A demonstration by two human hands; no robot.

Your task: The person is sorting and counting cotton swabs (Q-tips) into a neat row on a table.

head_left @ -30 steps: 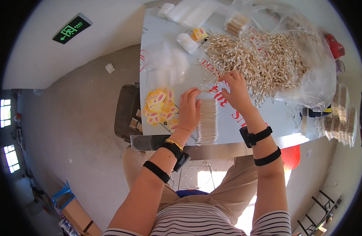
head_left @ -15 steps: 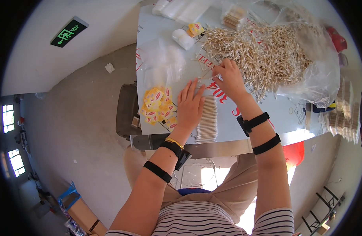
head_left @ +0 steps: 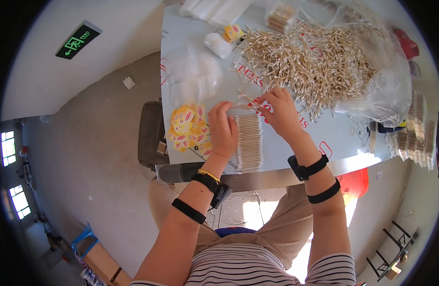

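A column of cotton swabs (head_left: 249,143) lies side by side on the table, tips lined up on both sides. My left hand (head_left: 223,129) rests along its left side, fingers bent and thumb apart, fingertips near the ends of a few loose swabs (head_left: 243,106) at the top of the column. From the right, my right hand (head_left: 282,113) pinches the other ends of swabs there, which its fingers partly hide. Beyond it spreads a big heap of loose cotton swabs (head_left: 319,66). Yellow-and-white printed packets (head_left: 186,126) lie left of my left hand.
Clear plastic bags (head_left: 193,76) lie at the left, with a white roll (head_left: 218,45) and a yellow packet (head_left: 233,33) behind. A large plastic bag (head_left: 377,95) spreads at the right of the heap. Bundled swabs (head_left: 279,18) sit at the back. A dark chair (head_left: 151,133) stands left of the table.
My right hand has come nearer, away from the heap, to the top of the column. My left hand has slid off the column to its left side, its fingers now bent.
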